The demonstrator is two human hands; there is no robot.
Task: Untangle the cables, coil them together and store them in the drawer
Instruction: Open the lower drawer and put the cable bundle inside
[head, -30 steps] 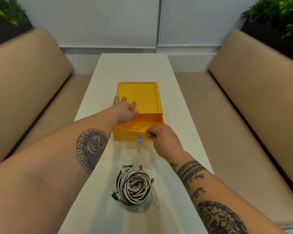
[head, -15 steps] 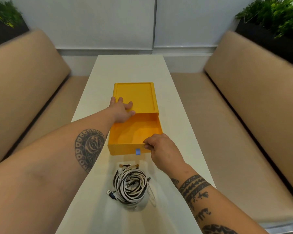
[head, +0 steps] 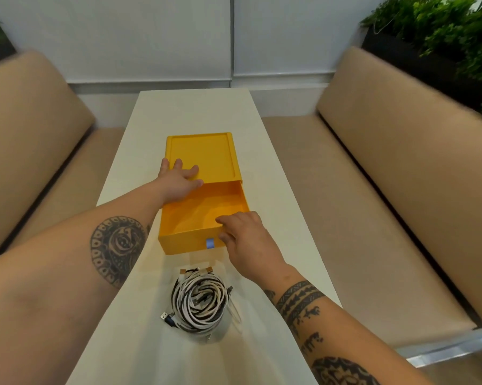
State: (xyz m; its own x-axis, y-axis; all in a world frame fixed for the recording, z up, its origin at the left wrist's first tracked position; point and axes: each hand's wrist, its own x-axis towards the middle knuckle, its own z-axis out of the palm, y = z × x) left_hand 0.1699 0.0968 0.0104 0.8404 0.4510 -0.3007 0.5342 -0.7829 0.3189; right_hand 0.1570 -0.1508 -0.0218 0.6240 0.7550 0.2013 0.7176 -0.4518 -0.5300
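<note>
A yellow box (head: 203, 151) lies on the white table (head: 190, 112), and its drawer (head: 184, 244) is slid out toward me, with nothing inside. My left hand (head: 178, 182) rests flat on the box's top at its near left edge, fingers spread. My right hand (head: 245, 240) pinches the drawer's front wall just right of a small blue tab (head: 210, 243), index finger over the rim and thumb on the outer face. A coiled bundle of black and white cables (head: 199, 301) lies on the table right in front of the drawer, plugs sticking out at its left and top.
Beige cushioned benches (head: 401, 168) run along both long sides of the narrow table. Green plants (head: 442, 26) stand in a dark planter at the back right. A white panelled wall closes the far end.
The drawer has slid further out of the box toward me, drawn by my right hand on its front wall. My left hand has stayed on the box top.
</note>
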